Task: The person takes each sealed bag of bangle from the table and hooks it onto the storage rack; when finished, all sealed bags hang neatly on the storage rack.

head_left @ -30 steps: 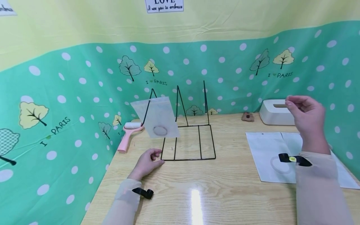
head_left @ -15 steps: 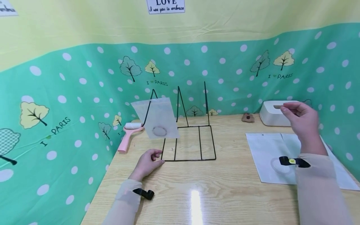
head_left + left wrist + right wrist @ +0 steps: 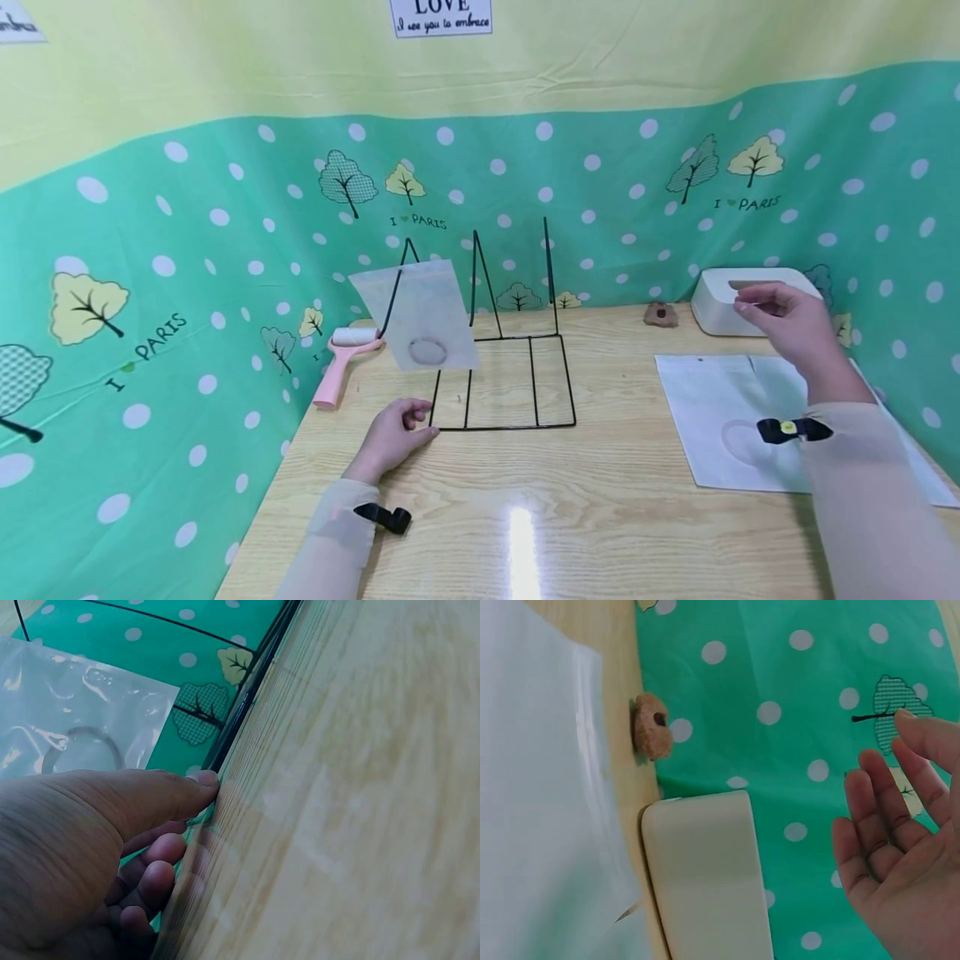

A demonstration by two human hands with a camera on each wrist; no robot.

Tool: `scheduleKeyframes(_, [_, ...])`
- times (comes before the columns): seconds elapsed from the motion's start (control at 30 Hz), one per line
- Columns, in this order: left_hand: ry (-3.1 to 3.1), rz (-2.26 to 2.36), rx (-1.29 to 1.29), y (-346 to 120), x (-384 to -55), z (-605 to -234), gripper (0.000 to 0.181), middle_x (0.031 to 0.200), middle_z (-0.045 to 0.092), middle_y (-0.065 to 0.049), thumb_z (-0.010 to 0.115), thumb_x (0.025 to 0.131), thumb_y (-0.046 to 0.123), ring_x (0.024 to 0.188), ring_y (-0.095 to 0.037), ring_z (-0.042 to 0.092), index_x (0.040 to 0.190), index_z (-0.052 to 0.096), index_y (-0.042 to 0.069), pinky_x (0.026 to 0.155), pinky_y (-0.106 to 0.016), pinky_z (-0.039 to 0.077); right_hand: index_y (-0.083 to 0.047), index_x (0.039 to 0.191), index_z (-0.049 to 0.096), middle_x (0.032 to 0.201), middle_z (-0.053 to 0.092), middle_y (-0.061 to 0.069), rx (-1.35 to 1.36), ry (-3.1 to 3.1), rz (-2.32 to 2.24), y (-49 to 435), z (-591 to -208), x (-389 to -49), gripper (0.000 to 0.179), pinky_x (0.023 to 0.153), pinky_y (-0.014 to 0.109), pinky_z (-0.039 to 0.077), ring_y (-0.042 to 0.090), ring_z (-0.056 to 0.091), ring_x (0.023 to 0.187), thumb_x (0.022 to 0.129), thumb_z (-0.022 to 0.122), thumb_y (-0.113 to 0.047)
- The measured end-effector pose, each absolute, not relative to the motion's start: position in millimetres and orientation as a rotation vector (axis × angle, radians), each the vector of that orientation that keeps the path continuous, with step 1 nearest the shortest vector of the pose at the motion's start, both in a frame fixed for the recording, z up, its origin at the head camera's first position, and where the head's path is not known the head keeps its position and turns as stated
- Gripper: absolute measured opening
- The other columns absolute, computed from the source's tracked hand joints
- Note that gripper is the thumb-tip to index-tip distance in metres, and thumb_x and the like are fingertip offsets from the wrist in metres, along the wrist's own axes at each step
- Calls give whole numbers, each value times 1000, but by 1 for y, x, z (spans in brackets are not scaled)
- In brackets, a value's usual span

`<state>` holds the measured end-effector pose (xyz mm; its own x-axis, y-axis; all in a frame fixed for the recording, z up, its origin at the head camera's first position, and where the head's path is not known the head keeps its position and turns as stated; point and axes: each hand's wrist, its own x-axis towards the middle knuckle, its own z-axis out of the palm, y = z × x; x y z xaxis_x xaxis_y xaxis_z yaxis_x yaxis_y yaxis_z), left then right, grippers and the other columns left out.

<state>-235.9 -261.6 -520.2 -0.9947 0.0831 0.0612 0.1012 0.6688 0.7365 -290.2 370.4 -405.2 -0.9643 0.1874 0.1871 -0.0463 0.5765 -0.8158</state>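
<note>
A black wire rack [image 3: 500,427] with upright V-shaped prongs stands at the middle of the table. My left hand [image 3: 393,437] holds its front left corner; in the left wrist view my thumb [image 3: 196,781] lies on the black wire with the other fingers curled below. A translucent plastic bag [image 3: 423,304] with a round ring mark leans tilted in the rack's left part. At the right, my right hand [image 3: 795,321] hovers in front of a white tissue box [image 3: 720,312]. In the right wrist view its fingers are loosely bent, with nothing visible between them.
Flat white bags [image 3: 705,425] with a round ring mark lie on the right, partly under my right forearm. A pink lint roller [image 3: 337,375] lies left of the rack. A small brown object [image 3: 661,314] sits by the patterned curtain [image 3: 622,183] at the back.
My right hand has come down and moved left, from above the tissue box's right part to in front of it. The left hand, rack and bag have stayed in place.
</note>
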Motion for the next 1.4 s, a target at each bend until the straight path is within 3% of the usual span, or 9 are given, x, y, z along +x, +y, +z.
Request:
scheduleKeyframes(0.37, [-2845, -1258, -161, -261, -233, -518, 42, 103, 65, -1, 88, 87, 20, 88, -17, 55, 125, 73, 11, 80, -35, 45, -2, 144, 56, 135, 56, 21, 3, -2824, 1294, 382, -422, -306, 69, 77, 21, 49, 30, 53, 114, 102, 61, -57])
scheduleKeyframes(0.6, [-2840, -1258, -172, -261, -234, -518, 42, 103, 65, -2, 88, 87, 19, 88, -17, 55, 125, 73, 11, 80, -35, 45, 0, 147, 52, 139, 57, 26, 105, -2928, 1226, 386, -423, -314, 60, 95, 48, 49, 40, 52, 123, 105, 64, -41])
scheduleKeyframes(0.83, [-2842, -1254, -184, -262, -235, -518, 42, 102, 64, -1, 88, 87, 21, 87, -17, 55, 125, 73, 11, 79, -35, 45, 1, 149, 50, 141, 55, 29, 139, -3003, 1189, 383, -416, -316, 60, 100, 60, 47, 46, 50, 127, 105, 67, -36])
scheduleKeyframes(1.2, [-2842, -1272, -191, -262, -233, -518, 40, 103, 64, -3, 87, 89, 21, 87, -17, 54, 125, 73, 11, 79, -36, 45, 0, 140, 58, 129, 62, 22, 130, -3082, 1138, 397, -435, -333, 59, 94, 54, 51, 39, 57, 116, 99, 75, -38])
scheduleKeyframes(1.4, [-2835, -1269, -198, -263, -234, -518, 40, 103, 65, -3, 87, 88, 22, 88, -18, 55, 125, 73, 12, 80, -37, 45, 1, 139, 59, 130, 61, 25, 127, -3110, 1143, 403, -447, -338, 56, 99, 63, 47, 43, 55, 118, 97, 78, -30])
